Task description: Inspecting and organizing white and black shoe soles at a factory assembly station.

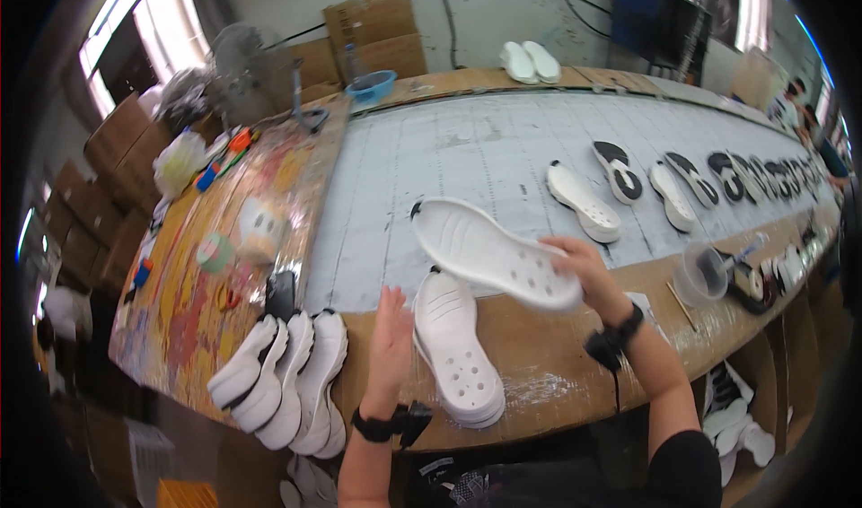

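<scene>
My right hand (584,270) grips a white shoe sole (476,243) by its wide, holed end. The sole is tilted in the air, its black-tipped end pointing left. Below it, a small stack of white soles (456,351) lies on the brown table edge, with holes and curved grooves on the top one. Just left of that stack my left hand (390,342) is raised, fingers stretched out and nothing in it. Farther left, several white soles (292,382) lean on one another on their sides.
A pale conveyor belt (404,158) carries white and black-bottomed soles (618,171) at the right. A clear plastic cup (700,273) with a brush stands on the near ledge. At left is a stained table (184,279) with a tape roll (260,230). A blue basin (371,86) sits behind.
</scene>
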Available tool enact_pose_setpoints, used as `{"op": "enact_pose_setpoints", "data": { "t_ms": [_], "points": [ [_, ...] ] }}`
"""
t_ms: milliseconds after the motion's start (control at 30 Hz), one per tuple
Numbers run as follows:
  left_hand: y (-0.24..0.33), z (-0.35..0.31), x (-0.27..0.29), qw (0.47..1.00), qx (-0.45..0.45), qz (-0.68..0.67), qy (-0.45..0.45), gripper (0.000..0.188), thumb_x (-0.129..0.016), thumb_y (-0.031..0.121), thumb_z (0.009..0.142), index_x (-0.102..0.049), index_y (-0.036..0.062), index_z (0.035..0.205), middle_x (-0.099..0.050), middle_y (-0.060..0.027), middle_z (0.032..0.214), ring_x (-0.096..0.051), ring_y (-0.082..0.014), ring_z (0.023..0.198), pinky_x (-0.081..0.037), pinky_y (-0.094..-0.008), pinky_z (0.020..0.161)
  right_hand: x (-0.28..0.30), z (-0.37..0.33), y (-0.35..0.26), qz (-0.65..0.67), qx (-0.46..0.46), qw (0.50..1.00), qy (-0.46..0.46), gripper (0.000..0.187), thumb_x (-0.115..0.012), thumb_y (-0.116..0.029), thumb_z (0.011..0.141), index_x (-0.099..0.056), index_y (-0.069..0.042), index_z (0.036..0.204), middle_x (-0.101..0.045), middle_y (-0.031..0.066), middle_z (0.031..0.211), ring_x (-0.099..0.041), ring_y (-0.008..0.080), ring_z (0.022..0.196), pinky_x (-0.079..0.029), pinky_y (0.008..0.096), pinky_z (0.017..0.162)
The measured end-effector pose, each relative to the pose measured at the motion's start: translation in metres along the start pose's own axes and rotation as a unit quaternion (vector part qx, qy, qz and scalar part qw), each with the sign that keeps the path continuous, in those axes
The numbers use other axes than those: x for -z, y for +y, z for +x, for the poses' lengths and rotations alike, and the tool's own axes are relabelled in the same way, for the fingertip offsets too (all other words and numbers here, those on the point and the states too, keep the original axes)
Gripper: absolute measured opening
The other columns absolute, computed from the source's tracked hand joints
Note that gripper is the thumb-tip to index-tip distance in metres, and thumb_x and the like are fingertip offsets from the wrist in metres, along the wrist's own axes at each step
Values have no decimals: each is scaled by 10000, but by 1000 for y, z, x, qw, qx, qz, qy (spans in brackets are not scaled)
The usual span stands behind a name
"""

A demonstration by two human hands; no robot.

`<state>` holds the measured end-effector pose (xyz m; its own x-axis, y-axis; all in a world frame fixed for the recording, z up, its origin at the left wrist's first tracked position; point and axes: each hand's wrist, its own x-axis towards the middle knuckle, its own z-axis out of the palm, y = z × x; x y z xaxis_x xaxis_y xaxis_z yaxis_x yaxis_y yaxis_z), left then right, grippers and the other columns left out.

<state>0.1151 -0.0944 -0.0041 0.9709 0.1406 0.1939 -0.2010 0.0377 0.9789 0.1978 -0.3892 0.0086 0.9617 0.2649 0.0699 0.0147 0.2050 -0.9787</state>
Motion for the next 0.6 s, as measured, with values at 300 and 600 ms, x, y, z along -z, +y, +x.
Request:
{"op": "enact_pose_setpoints", "data": {
  "t_ms": [300,600],
  "points": [
    [64,13,2,972,50,-222,64,463,-332,335,933,-362,5,1257,-556,15,789,-532,-42,736,-434,-188,656,-46,-104,-24,-348,261,886,-159,398,-646,-100,704,-555,-24,1084,-553,142,1079,-572,230,923,-433,282,799],
    [59,-36,-55,987,-10,-157,-25,541,-508,138,870,-223,-4,1307,-436,-98,1162,-459,-139,1025,-387,-252,867,-76,-92,-2,241,-215,937,-133,509,-513,-233,860,-352,27,1267,-530,119,1112,-546,122,935,-441,257,814]
  ]
}}
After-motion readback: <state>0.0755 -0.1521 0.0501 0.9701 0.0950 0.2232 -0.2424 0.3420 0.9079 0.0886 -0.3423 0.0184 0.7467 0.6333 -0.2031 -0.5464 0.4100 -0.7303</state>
